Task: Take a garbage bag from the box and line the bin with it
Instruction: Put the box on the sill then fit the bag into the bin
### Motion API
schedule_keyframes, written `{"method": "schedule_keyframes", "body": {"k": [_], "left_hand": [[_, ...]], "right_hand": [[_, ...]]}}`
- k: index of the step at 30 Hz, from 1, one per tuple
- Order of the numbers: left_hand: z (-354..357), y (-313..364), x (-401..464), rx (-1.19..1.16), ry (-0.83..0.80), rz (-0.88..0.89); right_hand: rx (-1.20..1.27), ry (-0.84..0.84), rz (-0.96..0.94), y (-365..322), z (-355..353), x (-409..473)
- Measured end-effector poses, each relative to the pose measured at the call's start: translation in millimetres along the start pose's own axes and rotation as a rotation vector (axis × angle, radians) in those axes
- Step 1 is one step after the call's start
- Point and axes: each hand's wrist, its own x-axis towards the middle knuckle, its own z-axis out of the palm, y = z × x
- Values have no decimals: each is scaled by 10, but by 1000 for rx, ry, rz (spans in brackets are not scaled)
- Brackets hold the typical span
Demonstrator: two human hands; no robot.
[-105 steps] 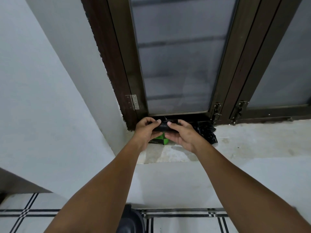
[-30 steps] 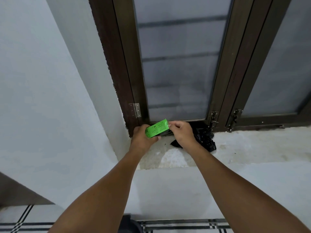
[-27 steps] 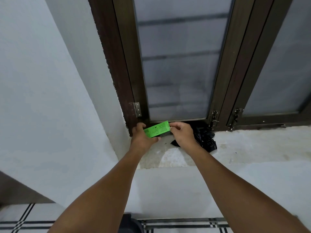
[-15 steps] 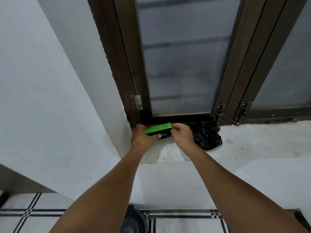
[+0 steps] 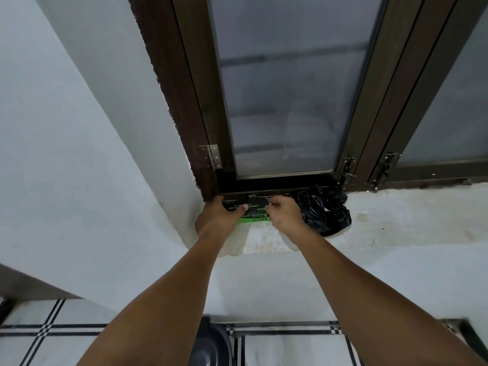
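Observation:
A green and black garbage bag box (image 5: 254, 213) lies flat on the windowsill (image 5: 383, 220), pressed against the dark window frame. My left hand (image 5: 219, 217) grips its left end, thumb on top. My right hand (image 5: 284, 215) holds its right end with pinched fingers. A loose crumpled black garbage bag (image 5: 323, 212) lies on the sill just right of my right hand. The dark rim of the bin (image 5: 212, 344) shows at the bottom, on the floor between my forearms.
A frosted glass window in a brown frame (image 5: 280, 101) rises behind the sill, with latches (image 5: 348, 170) at its lower right. A white wall (image 5: 79, 154) closes in on the left. White floor tiles with black stripes (image 5: 47, 336) lie below.
The box was held lifted and tilted above the sill a second ago; now both hands have lowered it flat onto the sill against the frame. The camera has moved closer.

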Motion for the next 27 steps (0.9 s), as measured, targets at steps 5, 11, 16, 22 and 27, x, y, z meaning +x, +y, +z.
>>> {"method": "schedule_keyframes", "body": {"k": [5,11,16,22,27], "left_hand": [[-48,103,-27,74,105,55],[-8,372,-179,39,136,262],[6,445,-313,-100,14,416],[-152,425,-506,-490,-268,341],[-323,387,-800,-584,-700,318]], "right_hand": [[-197,254,-267,-92,-253,-134],[-765,386,78,46,-545,-200],[-692,251,128,95,-593,-312],[12,272,-77,-206,-612,-613],[434,276,-20,-435,-575,-975]]}}
